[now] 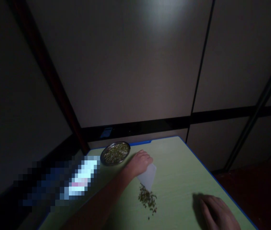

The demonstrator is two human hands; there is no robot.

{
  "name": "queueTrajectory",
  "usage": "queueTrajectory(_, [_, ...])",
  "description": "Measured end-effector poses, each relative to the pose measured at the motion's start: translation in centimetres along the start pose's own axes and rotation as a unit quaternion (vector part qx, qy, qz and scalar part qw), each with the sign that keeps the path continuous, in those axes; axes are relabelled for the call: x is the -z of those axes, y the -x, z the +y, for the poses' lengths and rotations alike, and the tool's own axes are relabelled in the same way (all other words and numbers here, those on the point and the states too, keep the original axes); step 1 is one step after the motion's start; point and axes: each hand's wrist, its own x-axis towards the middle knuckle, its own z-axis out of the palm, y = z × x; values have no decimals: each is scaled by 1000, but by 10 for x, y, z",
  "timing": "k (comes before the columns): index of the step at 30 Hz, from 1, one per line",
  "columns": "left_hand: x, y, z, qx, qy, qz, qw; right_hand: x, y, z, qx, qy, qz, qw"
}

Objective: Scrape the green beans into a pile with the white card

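Left hand (142, 161) grips flat white card (150, 175), tip toward wearer, at loose brown-green seeds (147, 198); right hand (219, 212) farther, grip unclear.

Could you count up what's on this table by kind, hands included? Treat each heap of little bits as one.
Hands: 2 (left hand, right hand)
Metal dish: 1
White sheet: 1
Heaps: 2 (dish heap, loose heap)
Total: 6
The blurred-out patch at the left is not counted.

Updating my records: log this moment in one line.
left hand: holds white card at grain pile; right hand: near table edge; metal dish: grains
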Motion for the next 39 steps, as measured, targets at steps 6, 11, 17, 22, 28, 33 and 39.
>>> queueTrajectory(6, [3, 25, -1, 56, -1, -30, 998, -2, 4, 6, -10, 6, -14, 1000])
queueTrajectory(11, [8, 47, -1, 102, -13, -47, 994, -6, 6, 9, -21, -4, -13, 1000])
queueTrajectory(17, [13, 77, 4, 154, -14, -67, 986, -7, 8, 9, -63, -18, -38, 997])
queueTrajectory(22, [21, 102, 12, 188, -8, -75, 979, -5, 8, 6, -72, -26, -42, 996])
queueTrajectory(28, [37, 122, 12, 226, -7, -65, 972, -5, 6, 5, -74, -26, -48, 996])
queueTrajectory(33, [57, 130, 6, 269, -7, -47, 962, -4, 6, 5, -67, -27, -44, 996])
queueTrajectory(39, [82, 146, 2, 335, -16, -22, 942, -7, 6, 9, -76, -28, -51, 995])
